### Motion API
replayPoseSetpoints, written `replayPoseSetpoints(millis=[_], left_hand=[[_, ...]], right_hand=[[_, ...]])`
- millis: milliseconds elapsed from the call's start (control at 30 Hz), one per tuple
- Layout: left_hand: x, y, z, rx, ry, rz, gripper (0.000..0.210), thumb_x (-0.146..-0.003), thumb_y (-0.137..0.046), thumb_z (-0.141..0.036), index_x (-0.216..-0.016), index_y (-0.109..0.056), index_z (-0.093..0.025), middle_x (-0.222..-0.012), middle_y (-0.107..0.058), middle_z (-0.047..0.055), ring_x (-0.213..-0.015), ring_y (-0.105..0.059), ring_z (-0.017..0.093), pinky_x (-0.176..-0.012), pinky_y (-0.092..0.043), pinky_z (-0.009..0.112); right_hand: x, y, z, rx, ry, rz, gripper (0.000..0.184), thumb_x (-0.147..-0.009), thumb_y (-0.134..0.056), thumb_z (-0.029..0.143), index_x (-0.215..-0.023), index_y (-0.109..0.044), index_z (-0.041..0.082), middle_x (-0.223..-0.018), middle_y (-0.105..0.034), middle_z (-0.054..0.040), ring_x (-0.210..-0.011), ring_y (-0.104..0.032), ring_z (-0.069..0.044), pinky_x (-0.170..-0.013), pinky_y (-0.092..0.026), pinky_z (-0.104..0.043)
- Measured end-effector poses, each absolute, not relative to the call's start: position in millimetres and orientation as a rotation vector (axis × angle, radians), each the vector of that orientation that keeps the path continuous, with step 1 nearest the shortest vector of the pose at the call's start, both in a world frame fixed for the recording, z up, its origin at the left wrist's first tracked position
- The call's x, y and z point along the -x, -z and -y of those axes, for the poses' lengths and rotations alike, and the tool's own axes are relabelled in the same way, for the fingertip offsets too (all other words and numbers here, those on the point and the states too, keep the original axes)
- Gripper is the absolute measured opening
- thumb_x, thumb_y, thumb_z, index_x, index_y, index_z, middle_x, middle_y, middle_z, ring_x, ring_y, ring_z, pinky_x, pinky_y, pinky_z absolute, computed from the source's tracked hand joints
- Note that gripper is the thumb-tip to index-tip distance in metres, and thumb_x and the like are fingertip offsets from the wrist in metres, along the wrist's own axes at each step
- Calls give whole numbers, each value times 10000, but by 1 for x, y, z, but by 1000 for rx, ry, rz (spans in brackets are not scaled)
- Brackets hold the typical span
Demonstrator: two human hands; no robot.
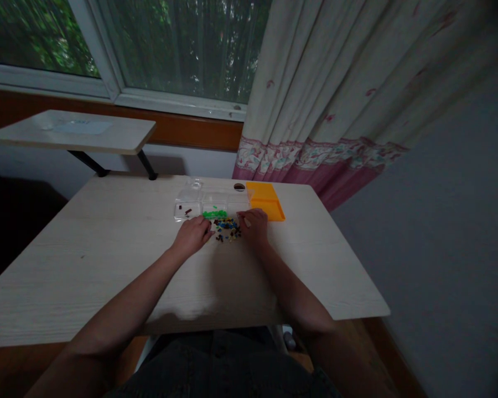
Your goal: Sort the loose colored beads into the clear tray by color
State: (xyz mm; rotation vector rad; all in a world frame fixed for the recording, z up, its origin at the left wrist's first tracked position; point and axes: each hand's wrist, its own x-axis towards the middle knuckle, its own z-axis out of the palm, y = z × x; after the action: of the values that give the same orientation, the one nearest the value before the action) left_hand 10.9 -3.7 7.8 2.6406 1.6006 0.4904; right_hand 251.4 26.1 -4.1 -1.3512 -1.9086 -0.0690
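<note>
A loose pile of tiny bricks (227,225), black, blue, yellow and brown, lies on the table between my two hands. At its left edge is my left hand (191,236), its fingers curled inward; whatever they hold, if anything, is hidden. My right hand (255,226) is over the pile's right side by the clear tray's front edge, thumb and fingertips pinched together, on something too small to make out. Just behind the pile stands a clear plastic compartment tray (235,206). Green pieces (214,214) fill its front middle compartment, and a few brown pieces (188,211) lie in the left one.
An orange-yellow plastic tray (269,205) lies right of the clear one. The table (120,243) has a round cable hole (239,187) at the back. A raised shelf (78,132) on black legs stands back left. Behind are a window and a curtain (311,99).
</note>
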Motion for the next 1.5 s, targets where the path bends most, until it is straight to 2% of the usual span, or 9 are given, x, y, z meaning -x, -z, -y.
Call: replayPoseSetpoints(millis=[267,467,600,733,1000,1500], left_hand=[[-18,-4,1,-2612,-542,-1540,213,-943,-481,-340,-872,-600,-178,-895,-585,101,-885,-579,248,-778,-450,359],[-19,-2,0,-2440,-769,-1436,233,-966,-442,-336,-869,-594,-188,-886,-578,75,-882,-574,212,-786,-459,324],[-18,-1,0,-2326,-935,-1350,265,-983,-405,-352,-876,-583,-188,-870,-567,63,-855,-558,193,-762,-462,306],[-19,0,-1,-2305,-953,-1261,278,-992,-370,-338,-880,-575,-187,-880,-570,66,-871,-551,190,-787,-466,312],[-20,1,-2,-2309,-910,-1232,306,-1003,-328,-362,-893,-556,-190,-889,-568,69,-882,-545,195,-804,-459,324],[-19,6,-5,-2279,-961,-1154,286,-991,-374,-357,-859,-564,-188,-831,-553,56,-819,-533,190,-747,-439,303]], right_hand=[[-245,3,-23,1338,30,1997,190,-916,-558,291,-966,-735,242,-918,-714,-44,-981,-569,-213,-950,-361,-380],[-239,-3,-17,1201,49,2108,188,-912,-567,303,-979,-737,256,-872,-696,-45,-961,-556,-215,-928,-374,-378],[-232,-5,-12,1043,27,2241,208,-909,-581,306,-1056,-720,258,-891,-704,-42,-937,-565,-205,-906,-383,-368],[-225,-2,-9,988,17,2280,236,-918,-582,334,-1112,-699,270,-925,-715,-36,-937,-572,-196,-914,-383,-362],[-221,5,-9,959,6,2297,212,-919,-588,332,-1090,-708,294,-936,-730,-23,-947,-579,-193,-922,-382,-356],[-219,5,-9,928,24,2256,157,-913,-602,321,-927,-737,244,-850,-728,-32,-893,-581,-187,-892,-390,-354]])
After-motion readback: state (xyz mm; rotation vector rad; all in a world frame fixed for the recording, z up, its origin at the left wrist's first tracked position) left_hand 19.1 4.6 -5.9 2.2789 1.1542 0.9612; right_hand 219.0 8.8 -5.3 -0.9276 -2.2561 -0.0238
